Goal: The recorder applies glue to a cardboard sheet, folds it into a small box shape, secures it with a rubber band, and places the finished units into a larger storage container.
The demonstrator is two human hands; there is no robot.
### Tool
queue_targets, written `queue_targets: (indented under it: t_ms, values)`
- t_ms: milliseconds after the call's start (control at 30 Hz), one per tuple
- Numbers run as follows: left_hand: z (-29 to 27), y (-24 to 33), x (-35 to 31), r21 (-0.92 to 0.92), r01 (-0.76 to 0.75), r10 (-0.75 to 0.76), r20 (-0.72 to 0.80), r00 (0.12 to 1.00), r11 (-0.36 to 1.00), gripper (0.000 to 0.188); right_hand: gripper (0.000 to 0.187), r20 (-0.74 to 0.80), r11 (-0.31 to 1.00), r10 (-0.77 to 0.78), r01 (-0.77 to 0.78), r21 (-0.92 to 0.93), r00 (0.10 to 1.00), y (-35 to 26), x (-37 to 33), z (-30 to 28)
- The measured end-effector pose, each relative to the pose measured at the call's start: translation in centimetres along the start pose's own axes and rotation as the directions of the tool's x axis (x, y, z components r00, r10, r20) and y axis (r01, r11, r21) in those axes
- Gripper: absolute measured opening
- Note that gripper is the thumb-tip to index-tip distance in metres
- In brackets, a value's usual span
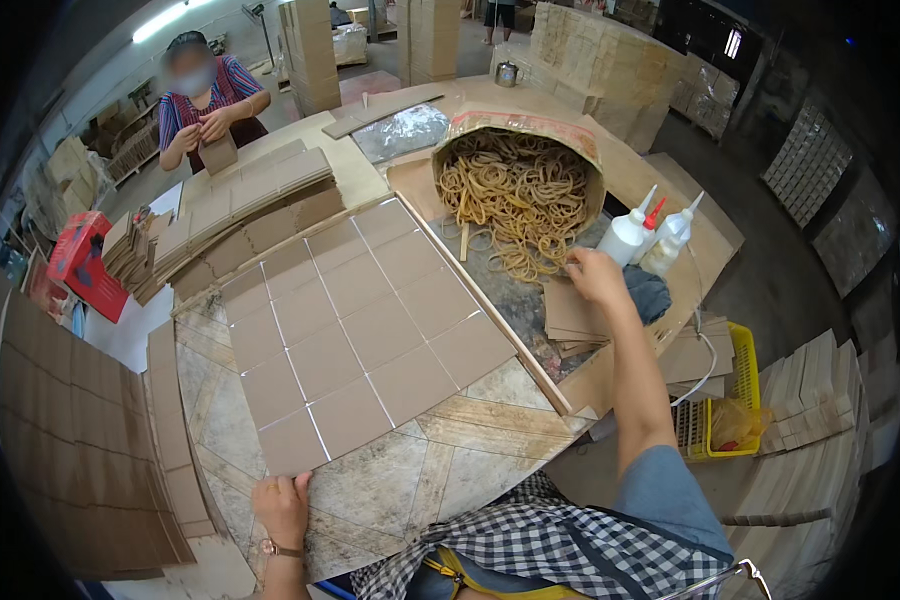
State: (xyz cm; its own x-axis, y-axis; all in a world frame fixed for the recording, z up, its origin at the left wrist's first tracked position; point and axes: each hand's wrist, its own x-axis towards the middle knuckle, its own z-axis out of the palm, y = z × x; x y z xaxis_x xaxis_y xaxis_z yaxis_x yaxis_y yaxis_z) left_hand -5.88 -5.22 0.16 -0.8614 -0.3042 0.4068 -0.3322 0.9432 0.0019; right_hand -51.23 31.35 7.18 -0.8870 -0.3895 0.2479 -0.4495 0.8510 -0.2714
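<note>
Left hand (282,508) at the near left corner of the big sheet of brown squares (355,335), thumb out straight by the edge, other fingers curled. Cannot tell whether pinching the sheet or only touching; some fingertips out of sight. Right hand (598,278) over the small brown cards (567,312), half curled, fingertips close to the spilled rubber bands (515,190). Cannot tell whether holding a band; tips too small to make out.

Big sheet flat on the table (370,490), between the hands, white lines running both ways. Hard to tell if one sheet or many cards side by side. Wooden strip (485,303) along the right edge. Small cards partly covered by the right arm. Rubber bands heaped in a tipped sack (592,145), the back ones lost in shade.

Just past the right hand, white bottles (622,240) with pointed tips, one partly behind another. Yellow basket (745,385) partly hidden by cards. Far left, another person (192,112) with a small brown box (218,154), partly covered by fingers.
</note>
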Motion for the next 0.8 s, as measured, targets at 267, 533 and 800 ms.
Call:
queue_targets:
  t_ms: [267,533,800]
  values:
    - [0.6,3.7,0.2,-0.775,0.632,-0.673,0.467,0.574,0.003,0.023,0.106,0.423,0.972,-0.19,0.23,-0.046,0.886,0.0,-3.0,-1.7]
    - [1.6,3.8,1.5,-0.645,0.195,-0.526,0.733,0.433,-0.739,0.025,0.087,0.417,0.967,-0.237,0.171,0.188,0.877,-1.2,-3.2,-2.5]
    - [-5.0,6.3,-10.5,-0.724,0.1,-0.666,0.672,0.325,-0.682,0.025,0.028,-0.307,0.813,-0.581,0.552,-0.185,0.754,-4.3,-6.5,-2.8]
